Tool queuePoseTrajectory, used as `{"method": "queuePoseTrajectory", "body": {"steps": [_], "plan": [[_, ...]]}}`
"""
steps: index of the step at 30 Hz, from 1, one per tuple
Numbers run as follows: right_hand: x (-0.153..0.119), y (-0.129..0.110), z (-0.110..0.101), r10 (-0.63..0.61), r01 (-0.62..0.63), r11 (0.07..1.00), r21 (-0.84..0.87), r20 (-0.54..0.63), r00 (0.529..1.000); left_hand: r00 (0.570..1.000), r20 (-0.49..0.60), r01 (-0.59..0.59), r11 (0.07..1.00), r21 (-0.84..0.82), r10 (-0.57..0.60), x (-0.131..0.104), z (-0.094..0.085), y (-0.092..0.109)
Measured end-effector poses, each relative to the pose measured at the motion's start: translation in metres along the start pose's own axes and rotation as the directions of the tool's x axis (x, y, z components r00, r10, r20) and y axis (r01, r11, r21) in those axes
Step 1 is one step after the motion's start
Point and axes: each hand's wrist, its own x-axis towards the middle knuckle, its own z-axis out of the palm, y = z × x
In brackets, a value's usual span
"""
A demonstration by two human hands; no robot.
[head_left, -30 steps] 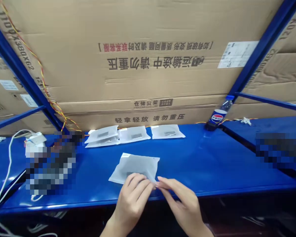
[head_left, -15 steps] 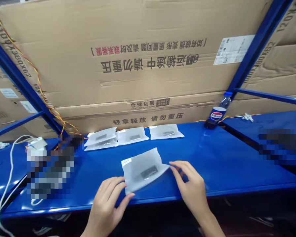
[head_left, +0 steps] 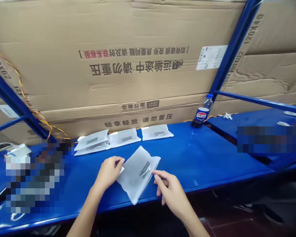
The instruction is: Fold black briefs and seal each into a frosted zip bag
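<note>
A frosted plastic bag [head_left: 133, 171] is turned at a slant near the front edge of the blue shelf. A small dark item [head_left: 145, 169] shows through it; its kind is hard to make out. My left hand [head_left: 110, 172] grips the bag's left edge between thumb and fingers, partly over a white label. On the other side, my right hand [head_left: 169, 186] has its index fingertip at the bag's right edge. Its thumb is a little apart from that finger, and the other fingers are curled. Behind are several similar frosted bags [head_left: 124, 138] lying in a row.
A cola bottle [head_left: 202, 112] stands at the back right beside a blue post [head_left: 233, 49]. Large cardboard [head_left: 138, 36] walls the back. Yellow and red wires [head_left: 43, 120] run down at left. Blurred-out items [head_left: 37, 177] lie on the left of the blue shelf [head_left: 207, 158].
The bag has turned from lying crosswise to a slant. My left hand has moved up along its edge; my right hand has let go of the corner and shifted left. The view has swung right.
</note>
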Motion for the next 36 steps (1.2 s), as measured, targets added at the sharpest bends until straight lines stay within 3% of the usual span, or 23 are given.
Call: {"method": "queuePoseTrajectory", "body": {"steps": [3, 7, 9, 12, 15, 19, 23, 27, 29, 31, 34, 36], "plan": [[0.017, -0.006, -0.004, 0.025, -0.020, 0.998, -0.062, 0.072, 0.997, 0.997, 0.076, 0.022, 0.999, -0.045, -0.019, -0.013, 0.005, 0.004], [0.040, -0.019, -0.001, -0.165, 0.152, 0.942, -0.300, -0.017, 0.986, 0.997, 0.060, 0.058, 0.997, -0.048, -0.055, -0.025, 0.011, 0.010], [0.052, -0.026, 0.004, -0.171, 0.150, 0.920, -0.363, -0.026, 0.985, 0.997, 0.036, 0.065, 0.997, -0.037, -0.063, -0.027, 0.014, 0.013], [0.066, -0.033, 0.014, -0.130, 0.115, 0.919, -0.377, -0.014, 0.991, 0.999, 0.002, 0.051, 0.998, -0.033, -0.051, -0.029, 0.015, 0.017], [0.075, -0.037, 0.022, -0.097, 0.116, 0.924, -0.364, 0.070, 0.993, 0.999, -0.031, 0.041, 0.998, -0.046, -0.042, -0.034, 0.014, 0.017], [0.072, -0.036, 0.024, -0.078, 0.113, 0.942, -0.316, 0.121, 0.990, 0.987, -0.121, 0.100, 0.994, -0.037, -0.104, -0.047, 0.009, 0.006], [0.046, -0.029, 0.020, -0.048, 0.062, 0.955, -0.290, 0.055, 0.997, 0.933, -0.270, 0.246, 0.969, -0.004, -0.238, -0.065, -0.006, -0.019], [0.011, -0.019, 0.016, -0.055, 0.032, 0.949, -0.312, -0.066, 0.996, 0.812, -0.425, 0.466, 0.883, 0.057, -0.400, -0.083, -0.026, -0.051], [-0.002, -0.018, 0.014, -0.145, 0.117, 0.904, -0.410, -0.037, 0.989, 0.770, -0.481, 0.523, 0.846, 0.099, -0.420, -0.089, -0.032, -0.060], [-0.009, -0.020, 0.013, -0.339, 0.288, 0.786, -0.546, 0.009, 0.941, 0.751, -0.567, 0.490, 0.861, 0.135, -0.338, -0.094, -0.034, -0.058], [-0.011, -0.023, 0.017, -0.629, 0.549, 0.524, -0.651, 0.138, 0.765, 0.636, -0.767, 0.351, 0.917, 0.188, -0.086, -0.097, -0.023, -0.034], [-0.007, -0.022, 0.023, -0.697, 0.649, 0.430, -0.628, 0.226, 0.680, 0.582, -0.810, 0.179, 0.959, 0.219, 0.076, -0.096, -0.007, -0.008]]}}
